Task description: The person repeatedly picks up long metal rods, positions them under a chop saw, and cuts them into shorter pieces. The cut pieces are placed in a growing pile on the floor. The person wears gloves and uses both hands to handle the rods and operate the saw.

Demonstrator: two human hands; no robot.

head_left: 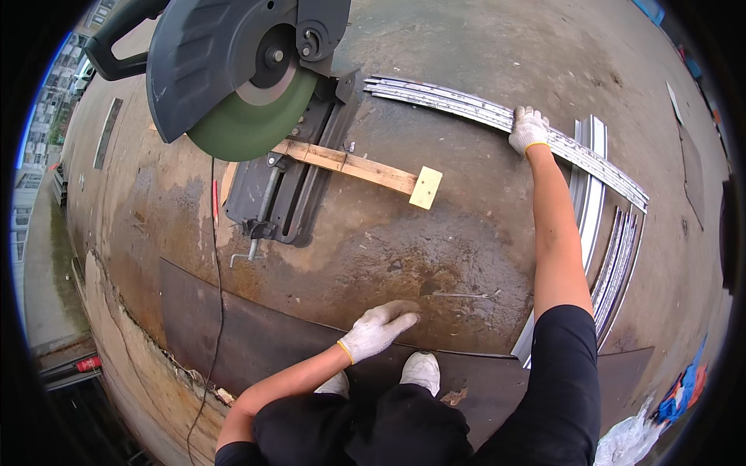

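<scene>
My right hand (530, 129), in a white knit glove, is closed over a bundle of long silver metal profiles (458, 104). One end of the bundle is beside the base of a cut-off saw (233, 70), and the other crosses over wider white metal channels (588, 182). My left hand (381, 329), gloved too, hangs over the floor in front of my shoes with its fingers stretched out and nothing in it. The saw's green abrasive disc (252, 123) is raised above a wooden strip (353, 167), which has a pale yellow block (425, 188) at its end.
More thin metal profiles (614, 256) lie at the right. A wrench-like metal tool (468, 295) rests on the wet concrete. The black cable (218, 311) runs down the left side. A dark sheet (256, 318) lies under my feet. Clear plastic (628, 433) is at the lower right.
</scene>
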